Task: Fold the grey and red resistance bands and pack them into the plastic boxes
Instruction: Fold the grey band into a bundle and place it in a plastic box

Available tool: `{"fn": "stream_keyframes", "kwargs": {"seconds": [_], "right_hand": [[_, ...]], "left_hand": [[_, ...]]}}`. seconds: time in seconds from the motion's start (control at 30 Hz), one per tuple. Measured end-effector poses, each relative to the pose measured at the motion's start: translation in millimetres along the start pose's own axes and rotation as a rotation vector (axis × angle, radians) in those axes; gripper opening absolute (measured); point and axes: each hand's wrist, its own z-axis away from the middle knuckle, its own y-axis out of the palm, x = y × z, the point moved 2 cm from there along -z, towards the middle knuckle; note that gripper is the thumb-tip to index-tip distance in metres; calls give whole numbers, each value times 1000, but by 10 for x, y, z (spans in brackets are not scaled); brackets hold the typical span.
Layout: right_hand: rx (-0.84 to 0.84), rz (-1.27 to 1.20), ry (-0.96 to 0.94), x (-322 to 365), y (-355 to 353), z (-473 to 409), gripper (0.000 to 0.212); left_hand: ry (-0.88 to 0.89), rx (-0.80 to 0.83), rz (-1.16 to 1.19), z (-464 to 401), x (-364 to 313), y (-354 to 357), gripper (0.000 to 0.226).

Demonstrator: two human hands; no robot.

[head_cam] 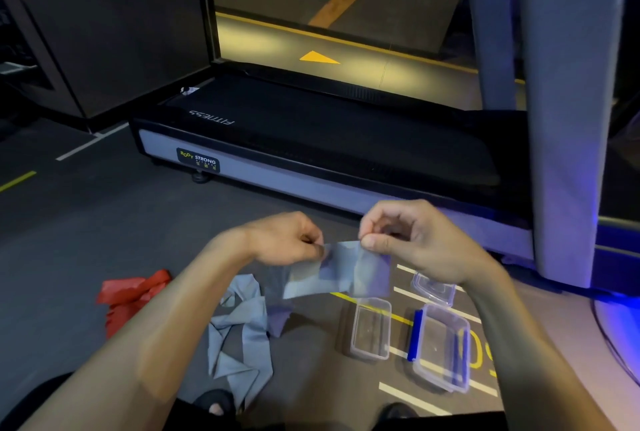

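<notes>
Grey resistance band (pixel 337 269): I see its folded end held up between both hands, the loose remainder trailing to the floor (pixel 69 223) near my feet. Left hand (pixel 284 240) pinches the left edge; right hand (pixel 412 240) pinches the top right edge (thumb forward). Red resistance band (pixel 128 295) lies crumpled at left. Two open plastic boxes (pixel 370 328) sit at right, a lid (pixel 433 288) beyond them. Treadmill (pixel 311 140) stands behind.
</notes>
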Motion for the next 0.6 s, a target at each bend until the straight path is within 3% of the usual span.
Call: {"fn": "stream_keyframes", "kwargs": {"seconds": [0.17, 0.3, 0.4, 0.6], "right_hand": [[1, 241, -74, -62, 242, -114, 5], [7, 214, -30, -154, 267, -121, 3], [39, 128, 37, -193, 263, -113, 3], [68, 360, 22, -99, 206, -109, 4]], "left_hand": [[184, 94, 52, 50, -149, 28, 30], [271, 73, 77, 78, -172, 15, 32], [295, 64, 76, 87, -165, 23, 35], [266, 61, 200, 111, -111, 31, 21]]}}
